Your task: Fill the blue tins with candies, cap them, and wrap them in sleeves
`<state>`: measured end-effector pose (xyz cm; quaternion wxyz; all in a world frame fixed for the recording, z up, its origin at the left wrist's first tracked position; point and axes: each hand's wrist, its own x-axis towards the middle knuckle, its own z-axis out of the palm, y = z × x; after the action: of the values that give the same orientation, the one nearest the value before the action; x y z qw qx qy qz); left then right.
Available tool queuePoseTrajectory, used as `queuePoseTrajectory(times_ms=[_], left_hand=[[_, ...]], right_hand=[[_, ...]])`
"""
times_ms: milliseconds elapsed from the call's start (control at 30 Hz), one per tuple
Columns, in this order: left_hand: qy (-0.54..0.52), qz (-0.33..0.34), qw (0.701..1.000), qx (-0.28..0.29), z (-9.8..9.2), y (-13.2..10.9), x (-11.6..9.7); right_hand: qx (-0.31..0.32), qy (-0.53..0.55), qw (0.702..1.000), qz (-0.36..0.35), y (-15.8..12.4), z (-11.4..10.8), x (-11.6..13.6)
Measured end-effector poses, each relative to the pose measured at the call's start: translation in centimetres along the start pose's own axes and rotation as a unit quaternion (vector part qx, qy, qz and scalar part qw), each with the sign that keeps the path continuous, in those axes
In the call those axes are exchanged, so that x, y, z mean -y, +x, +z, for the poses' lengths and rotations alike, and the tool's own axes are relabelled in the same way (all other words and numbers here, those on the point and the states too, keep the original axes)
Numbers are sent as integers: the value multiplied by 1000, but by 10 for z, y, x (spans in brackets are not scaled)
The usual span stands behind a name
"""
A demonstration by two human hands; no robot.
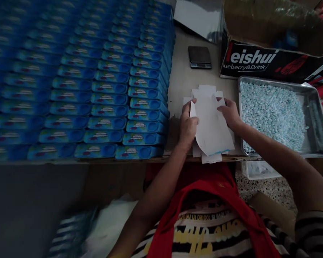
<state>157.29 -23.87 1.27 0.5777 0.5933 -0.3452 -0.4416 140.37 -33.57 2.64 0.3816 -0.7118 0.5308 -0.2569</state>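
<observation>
Stack of flat white carton blanks (212, 129) at the near edge of the desk (181, 80), overhanging it slightly, between the rows of blue boxes (78, 82) and the metal tray (316, 118) of pale pellets. Left hand (188, 125) gripping the top blank's left side, fingers curled and pinching its edge; right hand (229, 114) resting on the upper right corner, fingers pressed down on the card. Best handled by peeling only the top sheet, thumb sliding under one edge, other hand pinning the rest. Hard to tell how many blanks lie beneath. Dim, blurred light; print on boxes unreadable. Small dark device (199, 57) near the far edge, possibly a scale. Black carton (271, 62) cut off at right.
</observation>
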Motion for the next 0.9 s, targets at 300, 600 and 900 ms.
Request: queuePoseTrajectory(times_ms=[300,600,900], left_hand=[[0,35,997,62,9,-1,12],[220,71,973,24,9,-31,13],[201,102,974,-1,1,-55,-10]], right_hand=[[18,-217,974,-56,-21,-22,-6],[23,-169,984,-50,-54,-24,-9],[-45,-40,995,-82,-89,-28,20]])
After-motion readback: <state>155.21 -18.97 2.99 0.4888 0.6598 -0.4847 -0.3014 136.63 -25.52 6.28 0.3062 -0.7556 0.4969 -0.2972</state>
